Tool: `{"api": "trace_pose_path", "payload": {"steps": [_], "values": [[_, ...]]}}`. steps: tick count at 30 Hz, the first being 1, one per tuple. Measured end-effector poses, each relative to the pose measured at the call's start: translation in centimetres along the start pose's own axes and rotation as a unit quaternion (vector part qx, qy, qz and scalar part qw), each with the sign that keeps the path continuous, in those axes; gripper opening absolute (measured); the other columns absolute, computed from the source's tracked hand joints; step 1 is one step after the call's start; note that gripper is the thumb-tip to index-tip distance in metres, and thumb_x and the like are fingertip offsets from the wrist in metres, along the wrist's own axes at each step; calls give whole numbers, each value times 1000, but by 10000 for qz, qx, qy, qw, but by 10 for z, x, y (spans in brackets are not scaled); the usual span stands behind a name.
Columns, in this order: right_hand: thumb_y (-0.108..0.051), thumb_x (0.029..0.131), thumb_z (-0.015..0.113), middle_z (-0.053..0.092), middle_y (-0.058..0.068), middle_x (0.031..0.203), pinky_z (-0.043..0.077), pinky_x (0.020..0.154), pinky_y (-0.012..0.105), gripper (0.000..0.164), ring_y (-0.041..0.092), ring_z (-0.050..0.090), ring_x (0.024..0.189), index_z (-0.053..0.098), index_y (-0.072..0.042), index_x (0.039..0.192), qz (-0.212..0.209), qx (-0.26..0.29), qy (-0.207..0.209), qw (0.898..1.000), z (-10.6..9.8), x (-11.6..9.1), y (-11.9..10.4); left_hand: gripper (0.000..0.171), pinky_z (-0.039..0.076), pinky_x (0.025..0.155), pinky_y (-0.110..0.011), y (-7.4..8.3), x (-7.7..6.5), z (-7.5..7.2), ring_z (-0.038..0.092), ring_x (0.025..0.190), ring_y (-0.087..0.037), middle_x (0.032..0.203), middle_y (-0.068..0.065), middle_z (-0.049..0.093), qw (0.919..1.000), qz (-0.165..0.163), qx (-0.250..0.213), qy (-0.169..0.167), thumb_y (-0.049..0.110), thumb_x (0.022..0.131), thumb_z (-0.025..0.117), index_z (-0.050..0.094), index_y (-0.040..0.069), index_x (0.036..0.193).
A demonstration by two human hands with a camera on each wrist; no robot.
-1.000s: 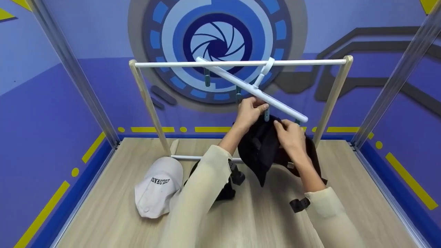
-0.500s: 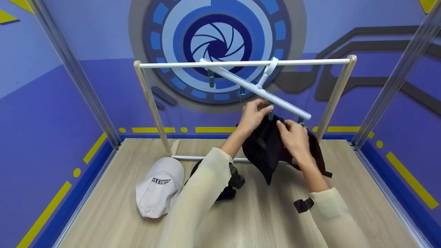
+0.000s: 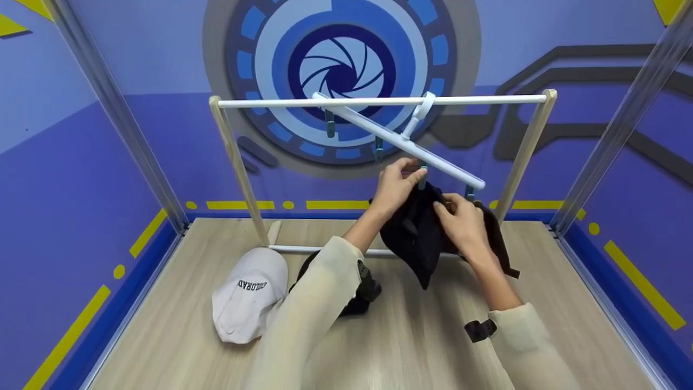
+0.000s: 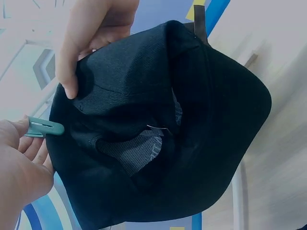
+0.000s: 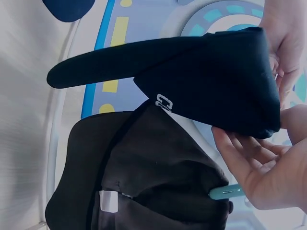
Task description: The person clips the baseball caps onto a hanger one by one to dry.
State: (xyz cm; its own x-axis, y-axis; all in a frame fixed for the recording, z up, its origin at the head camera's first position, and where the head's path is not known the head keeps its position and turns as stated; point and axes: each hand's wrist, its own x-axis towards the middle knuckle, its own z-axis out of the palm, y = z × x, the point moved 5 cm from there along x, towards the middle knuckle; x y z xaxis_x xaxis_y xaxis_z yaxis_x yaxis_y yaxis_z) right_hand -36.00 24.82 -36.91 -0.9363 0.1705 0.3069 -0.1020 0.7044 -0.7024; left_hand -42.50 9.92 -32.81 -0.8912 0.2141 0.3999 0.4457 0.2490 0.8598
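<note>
My left hand (image 3: 398, 187) pinches a green clip (image 4: 45, 127) whose tip sits over the edge of a dark navy cap (image 4: 144, 191). In the head view this cap hangs below a white hanger (image 3: 373, 128), brim down. My right hand (image 3: 463, 222) holds the same cap's crown with thumb and fingers. White lettering shows on its front in the right wrist view. Beside it, a dark brown-black cap (image 5: 153, 158) hangs from another green clip (image 5: 228, 192), partly hidden behind my right hand in the head view.
The hanger hooks over a rack's white top bar (image 3: 270, 103) and slants toward me on the right. Two more clips hang on its left half. A white cap (image 3: 249, 298) lies on the wooden table (image 3: 173, 325); a black cap (image 3: 354, 306) is partly hidden under my left sleeve.
My right hand has moved slightly down and right on the navy cap, its fingers shifting. My left hand stays at the clip. The hanger and caps sway a little.
</note>
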Motion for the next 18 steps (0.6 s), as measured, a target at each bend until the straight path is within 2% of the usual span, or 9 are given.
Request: {"api": "trace_pose_path", "payload": {"steps": [4,10,13,18], "values": [[-32,94,56,67,14,113,47,91,46,40,31,61,106,58,-8,127,-23,-1,-135,9999,1,-4,2,39,51,84,-22,-1,-2,-3,64,104,-16,117,-7,65,9999,6,-114,-96,27,92,63,60,4,123],[-33,95,55,63,17,121,46,93,47,45,32,60,109,52,-8,132,-71,11,-341,9994,3,-12,5,33,49,85,-20,-6,-6,-6,61,105,-12,118,-4,64,9994,8,-199,-282,21,93,61,60,8,123],[-31,95,56,62,17,122,46,93,47,46,32,60,109,50,-8,133,-106,76,-336,9994,3,-16,5,30,49,85,-19,-11,-10,-7,60,104,-10,116,-2,64,9994,25,-145,-317,19,93,61,61,10,122],[-23,94,58,60,16,123,49,89,44,44,30,60,108,49,-7,134,-328,192,-270,9989,1,-23,2,28,47,90,-22,-16,-17,-12,59,106,-8,116,0,64,9988,237,113,-405,17,94,59,62,12,121]]}}
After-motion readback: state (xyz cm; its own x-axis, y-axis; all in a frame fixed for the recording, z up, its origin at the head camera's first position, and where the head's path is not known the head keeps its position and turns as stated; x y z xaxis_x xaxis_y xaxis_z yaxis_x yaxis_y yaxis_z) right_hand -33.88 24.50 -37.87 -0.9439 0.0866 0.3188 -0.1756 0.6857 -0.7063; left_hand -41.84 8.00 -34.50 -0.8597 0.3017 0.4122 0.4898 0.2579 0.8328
